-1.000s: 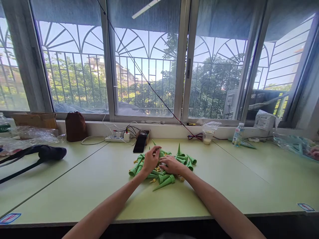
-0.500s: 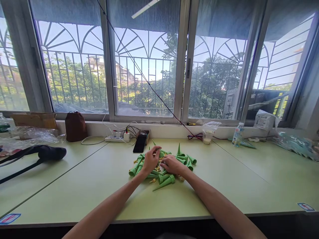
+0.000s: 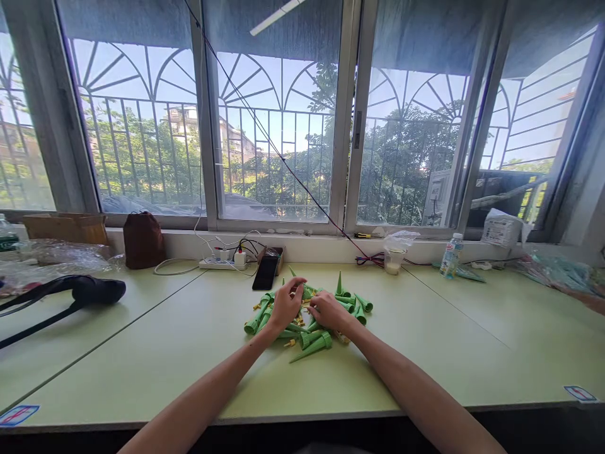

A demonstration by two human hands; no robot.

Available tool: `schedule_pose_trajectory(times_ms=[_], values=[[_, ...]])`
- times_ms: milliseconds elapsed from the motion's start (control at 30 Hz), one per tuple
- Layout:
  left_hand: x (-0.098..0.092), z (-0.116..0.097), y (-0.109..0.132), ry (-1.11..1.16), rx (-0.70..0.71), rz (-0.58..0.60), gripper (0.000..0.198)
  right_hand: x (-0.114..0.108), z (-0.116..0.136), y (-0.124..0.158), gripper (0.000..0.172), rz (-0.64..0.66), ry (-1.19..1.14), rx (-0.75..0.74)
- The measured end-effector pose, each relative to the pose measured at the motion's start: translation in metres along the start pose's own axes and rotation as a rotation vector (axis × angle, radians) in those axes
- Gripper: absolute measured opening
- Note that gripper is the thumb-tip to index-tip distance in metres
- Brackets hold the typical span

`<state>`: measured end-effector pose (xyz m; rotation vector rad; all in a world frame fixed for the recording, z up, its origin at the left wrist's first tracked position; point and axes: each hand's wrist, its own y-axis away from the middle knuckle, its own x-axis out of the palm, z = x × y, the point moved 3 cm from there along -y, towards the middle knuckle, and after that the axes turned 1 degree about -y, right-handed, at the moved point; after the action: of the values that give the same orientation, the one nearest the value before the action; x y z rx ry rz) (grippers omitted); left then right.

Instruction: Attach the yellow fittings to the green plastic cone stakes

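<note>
A pile of green plastic spikes (image 3: 317,343) with wide, hollow collars lies on the table ahead of me. Small yellow plastic pieces (image 3: 290,343) are scattered among them. My left hand (image 3: 286,306) is over the pile's left half, fingers curled in toward the thumb; whatever is between them is hidden. Close by on the right, my right hand (image 3: 328,311) has its fingers bent down and drawn together over the yellow pieces. Its fingertips are too small to show what they pinch. One spike (image 3: 339,284) stands point up behind my right hand.
Behind the pile lie a phone (image 3: 265,273) and a power strip (image 3: 222,261) with cables. A plastic cup (image 3: 393,260) and a bottle (image 3: 451,256) stand back right. On the left are a brown pouch (image 3: 144,241) and a black strap (image 3: 97,291).
My right hand has shifted slightly, its fingers drawing back a little to the right and curling more. My left hand has stayed almost in place.
</note>
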<state>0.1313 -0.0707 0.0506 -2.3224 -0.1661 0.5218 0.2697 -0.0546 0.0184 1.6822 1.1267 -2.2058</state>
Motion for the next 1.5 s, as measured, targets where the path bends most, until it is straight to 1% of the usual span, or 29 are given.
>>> schedule_pose_trajectory(times_ms=[267, 433, 533, 700, 933, 1067, 1500], values=[[0.000, -0.002, 0.000, -0.020, -0.001, -0.004, 0.025, 0.003, -0.002, -0.001, 0.021, -0.019, -0.013, 0.000], [0.000, -0.002, 0.000, -0.024, -0.001, 0.004, 0.024, 0.003, -0.001, 0.000, 0.016, -0.044, -0.039, -0.007], [0.001, -0.003, 0.000, -0.034, -0.004, 0.006, 0.024, 0.003, 0.000, 0.001, 0.017, -0.026, -0.061, -0.034], [0.001, -0.001, 0.001, -0.063, 0.011, 0.012, 0.024, 0.005, 0.003, 0.001, 0.021, 0.039, -0.044, -0.087], [0.001, -0.002, 0.002, -0.073, 0.017, 0.031, 0.024, 0.000, 0.008, 0.000, 0.024, 0.088, 0.021, -0.061], [0.001, -0.002, 0.002, -0.069, 0.014, 0.045, 0.024, 0.001, 0.008, 0.000, 0.022, 0.090, 0.034, -0.062], [0.001, -0.007, 0.002, -0.089, 0.019, 0.051, 0.024, 0.006, 0.006, -0.001, 0.022, 0.079, 0.046, -0.052]])
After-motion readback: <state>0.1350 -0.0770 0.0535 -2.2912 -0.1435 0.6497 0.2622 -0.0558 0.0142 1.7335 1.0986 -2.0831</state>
